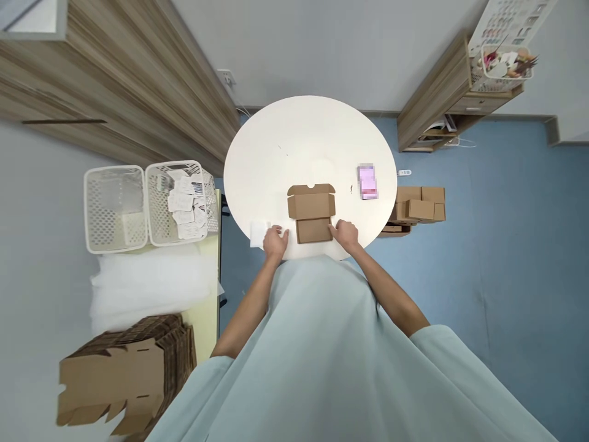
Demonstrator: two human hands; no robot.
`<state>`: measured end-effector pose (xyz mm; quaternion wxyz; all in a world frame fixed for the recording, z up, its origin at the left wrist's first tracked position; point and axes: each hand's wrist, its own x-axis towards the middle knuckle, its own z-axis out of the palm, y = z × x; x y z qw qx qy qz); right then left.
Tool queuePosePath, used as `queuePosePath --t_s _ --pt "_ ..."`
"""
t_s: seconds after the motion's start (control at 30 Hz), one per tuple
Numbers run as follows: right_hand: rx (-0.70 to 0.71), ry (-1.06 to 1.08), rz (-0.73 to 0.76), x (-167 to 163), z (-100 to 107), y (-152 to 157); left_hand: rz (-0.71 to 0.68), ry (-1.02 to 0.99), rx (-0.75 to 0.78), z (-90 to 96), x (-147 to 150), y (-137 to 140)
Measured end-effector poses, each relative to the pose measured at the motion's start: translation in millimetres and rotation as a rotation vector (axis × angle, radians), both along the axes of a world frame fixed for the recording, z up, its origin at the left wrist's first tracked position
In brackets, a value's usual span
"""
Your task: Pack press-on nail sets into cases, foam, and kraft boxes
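A small brown cardboard box lies on the white round table close to my body. Its lid is folded back, away from me, and the inside looks bare. My right hand grips the box's right wall, with fingertips at its edge. Just left of the box is my left hand, thumb and fingers apart, over the tabletop. Beside that hand, a flat white packet sticks out over the table's edge; my fingers partly cover its right side.
A phone-like pinkish thing lies on the table's right. At left stand white baskets, one with paper packets, above white wrapping sheets and stacked flat cardboard. Folded boxes sit right of the table, near a wooden cabinet.
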<state>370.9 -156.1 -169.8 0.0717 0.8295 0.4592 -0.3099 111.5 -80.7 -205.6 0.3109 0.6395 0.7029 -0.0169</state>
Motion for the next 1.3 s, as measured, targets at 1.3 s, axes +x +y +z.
queuePosePath --t_s 1.3 --pt "0.217 0.501 -0.223 -8.2 2.1 6.8 0.201 -0.357 -0.168 22.3 70.8 -13.3"
